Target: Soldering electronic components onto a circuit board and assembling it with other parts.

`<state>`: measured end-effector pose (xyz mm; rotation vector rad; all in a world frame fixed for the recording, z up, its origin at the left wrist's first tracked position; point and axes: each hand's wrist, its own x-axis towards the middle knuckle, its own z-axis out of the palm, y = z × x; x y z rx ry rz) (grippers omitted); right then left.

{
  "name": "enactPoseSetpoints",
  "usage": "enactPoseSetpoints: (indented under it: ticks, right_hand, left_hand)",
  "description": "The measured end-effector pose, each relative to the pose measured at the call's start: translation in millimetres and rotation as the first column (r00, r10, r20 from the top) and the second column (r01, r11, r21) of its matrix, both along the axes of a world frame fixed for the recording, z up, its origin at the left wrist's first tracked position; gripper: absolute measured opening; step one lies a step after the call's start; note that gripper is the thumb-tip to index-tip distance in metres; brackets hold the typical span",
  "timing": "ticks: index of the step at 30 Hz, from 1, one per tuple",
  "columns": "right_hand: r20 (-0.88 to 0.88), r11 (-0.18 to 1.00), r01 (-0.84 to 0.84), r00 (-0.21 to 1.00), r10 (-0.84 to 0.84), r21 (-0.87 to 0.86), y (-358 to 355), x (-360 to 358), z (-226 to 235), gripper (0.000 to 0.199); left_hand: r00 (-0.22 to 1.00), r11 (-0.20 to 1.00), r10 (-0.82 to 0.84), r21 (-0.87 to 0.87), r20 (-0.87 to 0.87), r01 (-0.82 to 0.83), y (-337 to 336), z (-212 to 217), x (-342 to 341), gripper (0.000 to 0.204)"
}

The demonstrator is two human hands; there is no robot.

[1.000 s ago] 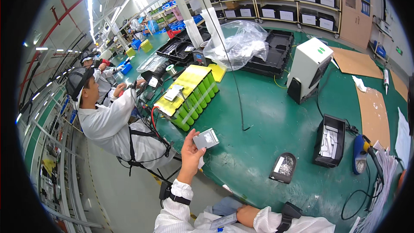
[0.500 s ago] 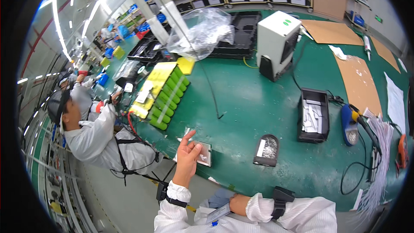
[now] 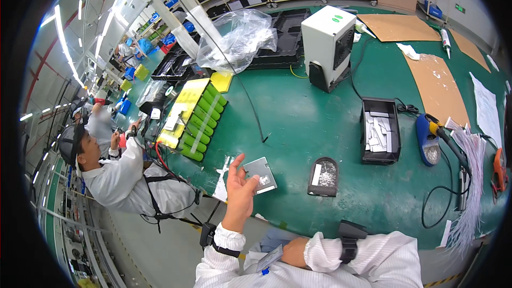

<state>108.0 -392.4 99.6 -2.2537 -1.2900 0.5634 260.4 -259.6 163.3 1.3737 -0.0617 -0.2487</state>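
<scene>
My left hand (image 3: 240, 189) is over the near left edge of the bench, index finger stretched out and fingers apart. Its thumb overlaps the lower left part of a flat grey rectangular plate (image 3: 262, 169) with a pale patch. I cannot tell whether the thumb presses on the plate; the lower fingers are hidden. A white sheet or label (image 3: 221, 181) lies just left of this hand. My right hand (image 3: 295, 250) is low in front of my body, between the sleeve and a blue-grey cloth, its fingers hidden. To the plate's right sits a small dark tray (image 3: 323, 177) of tiny metallic pieces.
A yellow-and-green battery pack (image 3: 194, 120) stands at left, beside a co-worker (image 3: 104, 178) in white. Rightward are a black bin (image 3: 380, 130) of white strips, a soldering iron stand (image 3: 428, 138) and a wire bundle (image 3: 466, 181). A white box-shaped machine (image 3: 328, 42) stands farther back.
My left hand has shifted right across the bench. The grey plate has moved right and turned, showing more of its face, and the white sheet is more exposed. The right hand stays low.
</scene>
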Motion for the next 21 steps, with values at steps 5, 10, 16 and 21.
enactPoseSetpoints:
  ticks: [5,10,16,21]
  right_hand:
    - [-0.14,0.998,0.059,0.988,-0.059,-0.001,-40,17,121,0.02]
    - [-0.513,0.4,0.815,0.576,-0.636,0.419,-47,51,102,0.022]
    - [-0.632,0.305,0.815,0.576,-0.518,0.494,-47,62,78,0.028]
    - [-0.687,0.379,0.834,0.547,-0.478,0.4,-55,63,83,0.022]
  left_hand:
    - [1.0,0.999,0.005,-0.039,0.021,-0.005,13,12,-20,0.071]
    - [0.998,0.993,0.04,-0.114,0.037,-0.036,16,17,-27,0.071]
    - [0.998,0.985,0.003,-0.17,0.06,0.007,9,33,-42,0.073]
    - [0.997,0.945,-0.079,-0.318,-0.003,0.074,12,26,-41,0.073]
